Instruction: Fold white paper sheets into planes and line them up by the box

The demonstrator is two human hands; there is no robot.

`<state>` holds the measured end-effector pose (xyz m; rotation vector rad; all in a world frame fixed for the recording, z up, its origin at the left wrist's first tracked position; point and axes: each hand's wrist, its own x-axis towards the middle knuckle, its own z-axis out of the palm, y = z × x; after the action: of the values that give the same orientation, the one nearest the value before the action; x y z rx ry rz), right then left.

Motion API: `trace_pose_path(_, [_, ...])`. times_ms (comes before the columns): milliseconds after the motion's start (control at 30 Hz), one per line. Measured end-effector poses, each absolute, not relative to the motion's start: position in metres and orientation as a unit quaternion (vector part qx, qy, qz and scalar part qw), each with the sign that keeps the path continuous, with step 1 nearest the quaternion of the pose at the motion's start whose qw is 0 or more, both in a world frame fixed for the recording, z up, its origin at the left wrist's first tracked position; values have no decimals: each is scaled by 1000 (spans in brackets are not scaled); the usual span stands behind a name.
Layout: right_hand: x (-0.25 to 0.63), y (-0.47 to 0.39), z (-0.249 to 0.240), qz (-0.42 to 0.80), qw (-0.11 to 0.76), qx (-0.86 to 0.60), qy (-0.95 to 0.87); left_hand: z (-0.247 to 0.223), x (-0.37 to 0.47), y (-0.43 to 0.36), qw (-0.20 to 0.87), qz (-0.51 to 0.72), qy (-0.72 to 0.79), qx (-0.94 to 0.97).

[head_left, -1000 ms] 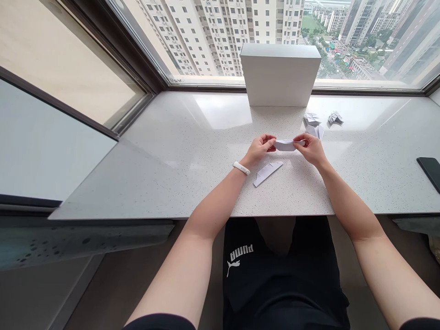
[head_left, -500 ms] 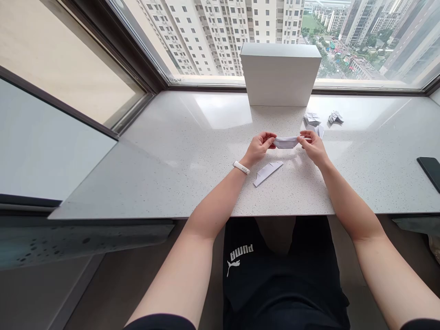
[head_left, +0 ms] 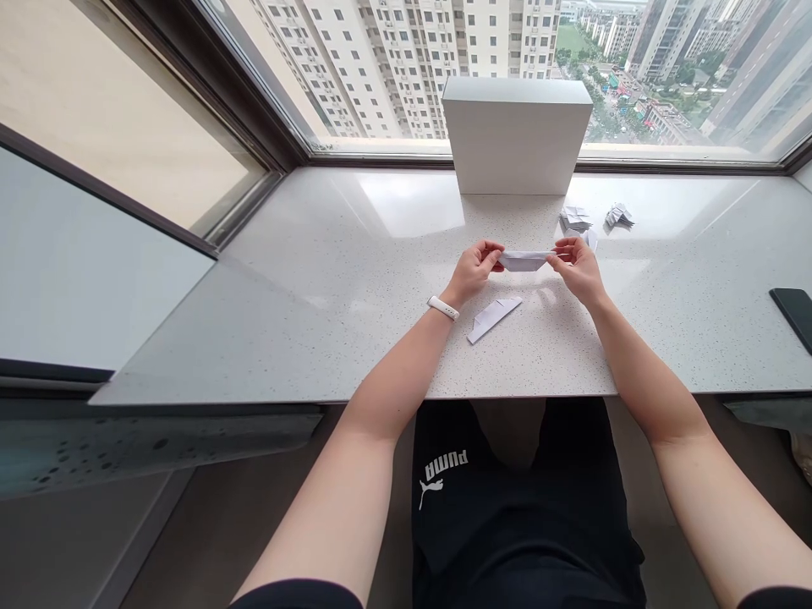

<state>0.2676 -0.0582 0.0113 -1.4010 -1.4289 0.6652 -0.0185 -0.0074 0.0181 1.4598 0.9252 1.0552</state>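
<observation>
A strip of folded white paper (head_left: 523, 261) is stretched between my two hands, above the speckled white counter. My left hand (head_left: 474, 269) pinches its left end between thumb and fingers. Its right end is pinched by my right hand (head_left: 578, 269). A second folded paper piece (head_left: 495, 319) lies slantwise on the counter, nearer to me, just below my left hand. Behind my right hand sits a stack of folded papers (head_left: 576, 218), with another folded piece (head_left: 590, 240) partly hidden by the fingers. More folded paper (head_left: 619, 215) lies to the right of the stack.
At the back of the counter (head_left: 355, 338), a large white box (head_left: 517, 139) stands upright against the window. A black phone (head_left: 794, 315) lies at the far right. The counter's front edge runs just before my lap.
Both hands still hold the folded strip. My left hand and the strip have shifted slightly left, and more of the strip shows between my fingers.
</observation>
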Motion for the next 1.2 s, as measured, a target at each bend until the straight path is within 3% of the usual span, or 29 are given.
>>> trace_pose_path(100, [260,-70,21,191,447,-563,-668,10,-24,2,520,458,391,606])
trace_pose_path(267, [241,-83,24,257,238,-433,-831,0,-31,16,511,491,398,583])
trace_pose_path(367, [232,-81,19,250,198,-411,-854,-4,-31,19,507,502,401,575])
trace_pose_path(567, [231,-77,15,253,247,-402,-845,-4,-30,19,506,498,409,574])
trace_pose_path(833, [248,-71,17,309,387,-497,-713,-2,-32,18,515,482,399,586])
trace_pose_path(1200, [265,-62,15,231,415,-568,-672,-3,-29,15,554,447,378,592])
